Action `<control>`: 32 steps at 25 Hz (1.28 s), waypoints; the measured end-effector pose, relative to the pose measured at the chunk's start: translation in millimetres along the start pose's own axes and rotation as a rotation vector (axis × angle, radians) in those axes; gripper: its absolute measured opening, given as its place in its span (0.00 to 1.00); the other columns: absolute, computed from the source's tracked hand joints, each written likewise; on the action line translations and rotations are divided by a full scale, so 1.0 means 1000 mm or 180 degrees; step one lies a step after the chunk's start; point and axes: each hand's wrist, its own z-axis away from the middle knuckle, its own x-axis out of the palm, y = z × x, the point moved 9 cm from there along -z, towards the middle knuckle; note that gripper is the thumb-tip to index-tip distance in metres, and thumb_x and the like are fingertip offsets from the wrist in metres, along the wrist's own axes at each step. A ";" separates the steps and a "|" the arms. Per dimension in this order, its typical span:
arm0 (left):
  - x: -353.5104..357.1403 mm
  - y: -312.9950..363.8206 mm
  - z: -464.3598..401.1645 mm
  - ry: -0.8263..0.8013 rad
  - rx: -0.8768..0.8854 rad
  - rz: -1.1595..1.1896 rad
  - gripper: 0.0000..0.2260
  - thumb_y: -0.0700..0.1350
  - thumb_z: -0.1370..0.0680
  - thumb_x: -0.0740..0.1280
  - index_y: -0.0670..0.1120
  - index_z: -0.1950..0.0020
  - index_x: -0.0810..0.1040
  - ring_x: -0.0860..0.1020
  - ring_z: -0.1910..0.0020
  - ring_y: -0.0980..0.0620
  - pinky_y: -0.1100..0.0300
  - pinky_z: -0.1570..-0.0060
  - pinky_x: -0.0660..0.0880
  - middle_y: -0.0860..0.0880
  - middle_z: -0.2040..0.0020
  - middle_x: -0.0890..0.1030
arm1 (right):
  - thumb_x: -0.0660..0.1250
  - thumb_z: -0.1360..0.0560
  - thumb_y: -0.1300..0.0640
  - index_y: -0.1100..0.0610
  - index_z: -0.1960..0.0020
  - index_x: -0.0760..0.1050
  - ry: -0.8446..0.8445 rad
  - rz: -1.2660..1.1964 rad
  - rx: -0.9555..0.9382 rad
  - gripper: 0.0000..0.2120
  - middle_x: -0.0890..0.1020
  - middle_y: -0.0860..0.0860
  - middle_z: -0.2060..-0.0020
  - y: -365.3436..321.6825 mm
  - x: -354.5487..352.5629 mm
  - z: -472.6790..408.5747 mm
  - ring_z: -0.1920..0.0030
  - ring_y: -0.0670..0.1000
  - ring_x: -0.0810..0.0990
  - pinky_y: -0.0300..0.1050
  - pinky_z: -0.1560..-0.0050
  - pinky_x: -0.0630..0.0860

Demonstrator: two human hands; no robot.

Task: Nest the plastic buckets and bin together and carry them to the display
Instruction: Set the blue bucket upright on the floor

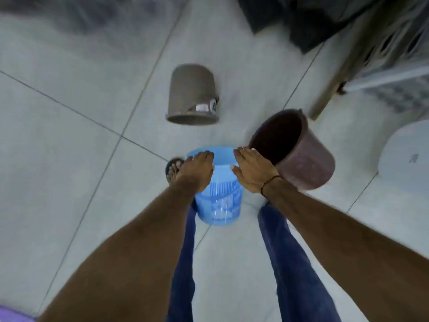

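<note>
A light blue slotted bin (220,201) stands upright on the tiled floor between my legs. My left hand (197,170) grips its left rim, and my right hand (250,173) lies over its right rim with the thumb on the bin. A maroon bucket (301,159) leans tilted just right of the bin, its mouth facing up and left. My right fingertips touch its rim; I cannot tell whether they hold it. A grey-brown bucket (192,96) lies on its side further ahead, mouth toward me.
A white plastic item (406,159) sits at the right edge. A rack with a wooden leg (329,89) and perforated crates stands at the back right, with dark bags (301,19) behind it. My sandalled foot (173,168) is left of the bin.
</note>
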 end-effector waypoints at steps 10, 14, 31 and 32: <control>0.087 -0.012 -0.027 -0.0760 0.0515 -0.0694 0.13 0.37 0.19 0.57 0.39 0.37 0.75 0.72 0.36 0.39 0.45 0.38 0.70 0.38 0.36 0.73 | 0.60 0.19 0.56 0.59 0.40 0.77 -0.1054 -0.0061 -0.0063 0.12 0.78 0.61 0.43 -0.021 0.080 -0.043 0.42 0.64 0.78 0.53 0.46 0.75; 0.081 -0.007 0.011 -0.0563 0.0142 -0.0064 0.11 0.36 0.20 0.59 0.42 0.40 0.75 0.74 0.42 0.45 0.51 0.48 0.76 0.44 0.41 0.74 | 0.61 0.19 0.57 0.58 0.40 0.77 -0.1175 0.0011 -0.0304 0.11 0.78 0.60 0.43 -0.042 0.064 -0.019 0.44 0.63 0.79 0.52 0.48 0.75; 0.174 0.068 0.076 -0.0040 -0.0739 0.0479 0.11 0.31 0.28 0.67 0.43 0.49 0.75 0.76 0.53 0.46 0.54 0.61 0.73 0.46 0.52 0.76 | 0.61 0.22 0.66 0.58 0.42 0.78 -0.0707 0.1921 -0.2108 0.12 0.82 0.56 0.47 -0.046 0.135 0.072 0.42 0.60 0.78 0.57 0.27 0.64; 0.176 0.071 0.077 -0.0068 -0.0773 0.0555 0.10 0.33 0.27 0.66 0.43 0.48 0.75 0.76 0.52 0.46 0.54 0.61 0.73 0.46 0.52 0.76 | 0.61 0.22 0.66 0.58 0.39 0.76 -0.0641 0.1951 -0.2071 0.13 0.81 0.57 0.45 -0.043 0.134 0.075 0.40 0.61 0.77 0.58 0.25 0.61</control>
